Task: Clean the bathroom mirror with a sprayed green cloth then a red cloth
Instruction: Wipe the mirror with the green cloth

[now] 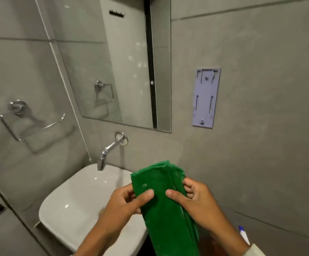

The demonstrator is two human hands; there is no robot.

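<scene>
Two hands, left hand (124, 202) and right hand (196, 200), grip one green cloth (161, 183).

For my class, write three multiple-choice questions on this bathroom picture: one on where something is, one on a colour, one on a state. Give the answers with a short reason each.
1. Where is the tap mounted?
A. On the wall below the mirror, above the basin
B. On the basin's rim
C. To the right of the grey wall plate

2. What colour is the cloth being held?
A. Red
B. Green
C. White

3. How is the cloth held?
A. Hanging from the towel ring
B. Lying in the basin
C. Folded, gripped by the left hand and right hand

Answers: 1 A, the spout comes out of the wall under the mirror; 2 B, it is plainly green; 3 C, both thumbs press on its folded face.
</scene>
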